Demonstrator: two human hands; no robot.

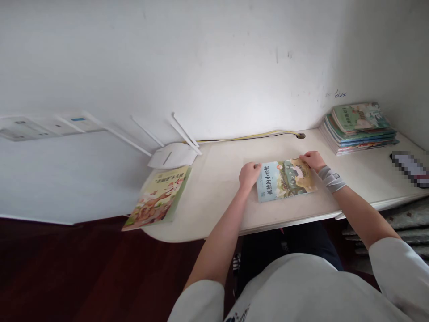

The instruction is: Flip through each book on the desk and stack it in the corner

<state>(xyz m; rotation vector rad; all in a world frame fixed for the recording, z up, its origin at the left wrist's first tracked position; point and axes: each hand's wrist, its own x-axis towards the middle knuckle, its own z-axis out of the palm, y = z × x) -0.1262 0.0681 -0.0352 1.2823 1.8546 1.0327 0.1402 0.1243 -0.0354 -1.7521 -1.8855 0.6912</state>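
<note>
A picture book with a blue, green and tan cover lies turned sideways near the desk's front edge, its title running up the left side. At its upper left corner is my left hand, fingers closed on the edge. My right hand, with a grey band around the wrist, grips the upper right corner. Both thumbs and fingertips are partly hidden. Beneath the book, a clear sheet seems to cover part of the white desk.
A yellow-green book overhangs the desk's left end, beside a white router with raised antennas. Yellow and black cables run along the wall to a hole. At right are a stack of books and a blurred-out phone-like object.
</note>
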